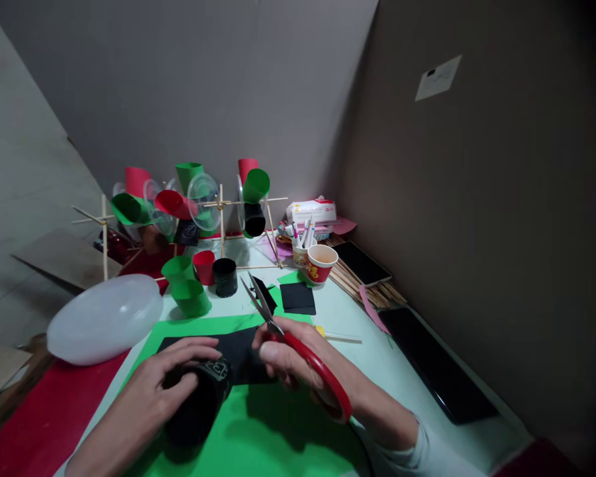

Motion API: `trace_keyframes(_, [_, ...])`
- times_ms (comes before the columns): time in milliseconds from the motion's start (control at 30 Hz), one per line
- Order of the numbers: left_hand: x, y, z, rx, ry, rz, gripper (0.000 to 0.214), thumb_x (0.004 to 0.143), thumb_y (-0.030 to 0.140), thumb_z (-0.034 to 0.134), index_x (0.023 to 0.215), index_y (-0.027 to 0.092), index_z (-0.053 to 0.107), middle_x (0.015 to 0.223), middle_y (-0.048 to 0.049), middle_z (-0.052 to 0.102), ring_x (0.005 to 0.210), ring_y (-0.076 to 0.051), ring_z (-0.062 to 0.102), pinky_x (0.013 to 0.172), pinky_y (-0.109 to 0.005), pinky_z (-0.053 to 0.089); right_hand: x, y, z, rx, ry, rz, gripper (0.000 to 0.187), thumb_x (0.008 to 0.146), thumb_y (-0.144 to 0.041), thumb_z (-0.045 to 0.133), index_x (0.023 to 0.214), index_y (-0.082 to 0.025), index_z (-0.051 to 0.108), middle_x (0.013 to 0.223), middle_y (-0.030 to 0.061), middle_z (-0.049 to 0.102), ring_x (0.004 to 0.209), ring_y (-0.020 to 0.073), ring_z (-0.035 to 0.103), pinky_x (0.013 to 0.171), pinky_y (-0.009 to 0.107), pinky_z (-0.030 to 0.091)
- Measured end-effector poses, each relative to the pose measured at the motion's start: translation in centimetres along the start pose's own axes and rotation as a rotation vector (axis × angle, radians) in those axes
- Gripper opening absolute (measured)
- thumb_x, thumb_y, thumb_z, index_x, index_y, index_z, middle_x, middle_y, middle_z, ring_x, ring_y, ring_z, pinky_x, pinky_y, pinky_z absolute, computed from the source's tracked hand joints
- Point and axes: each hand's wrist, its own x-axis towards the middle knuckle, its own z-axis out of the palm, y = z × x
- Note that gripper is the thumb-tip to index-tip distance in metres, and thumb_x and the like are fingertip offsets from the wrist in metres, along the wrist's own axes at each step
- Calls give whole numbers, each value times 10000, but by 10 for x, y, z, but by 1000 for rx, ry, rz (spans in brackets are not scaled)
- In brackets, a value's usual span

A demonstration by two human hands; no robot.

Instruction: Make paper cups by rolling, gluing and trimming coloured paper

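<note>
My left hand (173, 371) is wrapped round a black paper tube (198, 411), whose dark opening faces me. A pale line drawing shows on the tube's upper side. In my right hand (298, 351) is a pair of scissors (322, 371) with red handles. Their blades point up and away, slightly apart, with nothing between them. Under both hands lie a black paper sheet (253, 364) and a larger green sheet (278, 430). Cut black paper pieces (298, 298) rest just beyond the scissors.
Green (193, 299), red (204, 267) and black (225, 277) paper tubes stand behind. A stick frame (222, 212) carries more tubes and clear plastic discs. A white balloon (106, 318) sits left. Right are a paper cup (322, 263), wooden sticks (347, 278) and a black phone-like slab (434, 361).
</note>
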Motion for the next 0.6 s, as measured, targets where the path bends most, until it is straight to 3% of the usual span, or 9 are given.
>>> trace_keyframes(133, [-1, -4, 3, 36, -22, -15, 248, 818, 486, 661, 888, 326, 837, 1274, -116, 733, 1281, -462, 548, 1184, -599, 261, 1, 0, 0, 14, -14, 29, 444, 947, -642, 551, 889, -202, 546, 752, -7, 564, 617, 129, 506, 568, 237, 422])
trace_keyframes(300, [1, -3, 0, -186, 33, -96, 515, 823, 569, 687, 1265, 305, 707, 1330, -109, 719, 1314, -413, 577, 1187, -550, 326, 2, 0, -1, 48, 4, 47, 561, 889, -761, 548, 856, -201, 523, 747, -11, 547, 597, 123, 493, 560, 245, 411])
trace_keyframes(367, [3, 3, -2, -310, 74, -113, 588, 817, 557, 693, 1321, 255, 650, 1362, -133, 703, 1351, -395, 561, 1168, -534, 378, 2, 1, -2, 60, 13, 51, 553, 892, -751, 548, 877, -198, 539, 744, -15, 537, 587, 121, 485, 548, 244, 400])
trace_keyframes(500, [-1, 25, -7, -499, 190, -82, 485, 857, 484, 684, 1266, 226, 646, 1379, -88, 700, 1421, -289, 506, 1124, -350, 462, -1, 0, -5, 81, -31, 54, 477, 942, -668, 513, 959, -198, 590, 729, -19, 543, 542, 117, 468, 510, 245, 372])
trace_keyframes(600, [-8, 37, -7, -583, 239, -31, 352, 896, 425, 670, 1193, 237, 676, 1322, -40, 735, 1374, -266, 560, 1091, -269, 481, -6, -7, -5, 68, -125, 57, 395, 927, -583, 535, 936, -195, 605, 716, -13, 551, 532, 117, 472, 491, 238, 365])
